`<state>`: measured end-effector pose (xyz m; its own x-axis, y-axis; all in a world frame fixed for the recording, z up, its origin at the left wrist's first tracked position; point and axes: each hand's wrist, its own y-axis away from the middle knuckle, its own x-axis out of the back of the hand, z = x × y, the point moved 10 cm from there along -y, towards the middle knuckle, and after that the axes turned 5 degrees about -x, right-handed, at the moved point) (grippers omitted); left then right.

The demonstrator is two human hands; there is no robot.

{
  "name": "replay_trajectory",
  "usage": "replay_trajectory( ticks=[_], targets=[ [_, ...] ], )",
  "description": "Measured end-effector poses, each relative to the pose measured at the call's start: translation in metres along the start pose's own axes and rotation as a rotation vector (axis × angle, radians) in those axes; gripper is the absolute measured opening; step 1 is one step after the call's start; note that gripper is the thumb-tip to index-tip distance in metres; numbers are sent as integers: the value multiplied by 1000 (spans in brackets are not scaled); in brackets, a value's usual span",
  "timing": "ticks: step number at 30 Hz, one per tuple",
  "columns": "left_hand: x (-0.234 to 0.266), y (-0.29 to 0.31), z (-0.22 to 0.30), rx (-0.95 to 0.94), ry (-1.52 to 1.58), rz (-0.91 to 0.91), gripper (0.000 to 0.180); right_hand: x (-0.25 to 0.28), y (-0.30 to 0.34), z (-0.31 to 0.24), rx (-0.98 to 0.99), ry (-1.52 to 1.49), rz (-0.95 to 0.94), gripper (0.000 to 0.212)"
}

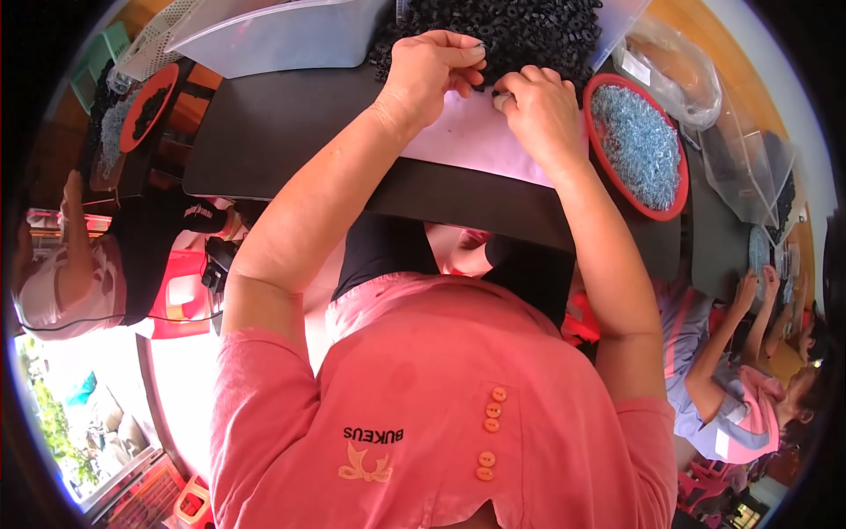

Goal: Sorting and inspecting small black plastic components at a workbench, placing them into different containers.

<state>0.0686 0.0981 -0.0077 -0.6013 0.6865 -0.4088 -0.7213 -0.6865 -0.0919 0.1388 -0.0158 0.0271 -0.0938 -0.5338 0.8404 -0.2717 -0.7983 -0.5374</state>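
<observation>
My left hand (432, 72) is above the near edge of a heap of small black parts (507, 31). Its thumb and forefinger are pinched together, and what they hold is too small to make out. My right hand (539, 113) rests lower and to the right, fingers bent over a white sheet (476, 137) on the table. A tiny dark piece shows at its thumb and fingertips, its kind unclear. Right of that hand stands a red oval basin (592, 132) full of small clear bluish pieces (636, 145).
A translucent plastic bin (282, 40) stands at the back left of the dark table (264, 132). Clear plastic bags (674, 75) lie behind the basin. Another red basin (148, 108) sits far left. Other people work at the left and at the right (723, 388).
</observation>
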Motion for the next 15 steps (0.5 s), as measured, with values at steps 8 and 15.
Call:
replay_trajectory(
  ticks=[8, 15],
  targets=[
    [-4, 2, -5, 17, -37, -20, 13, 2, 7, -15, 105, 75, 32, 10],
    [-9, 2, -8, 16, -88, -52, 16, -5, 3, 6, 15, -138, 42, 11]
  ],
)
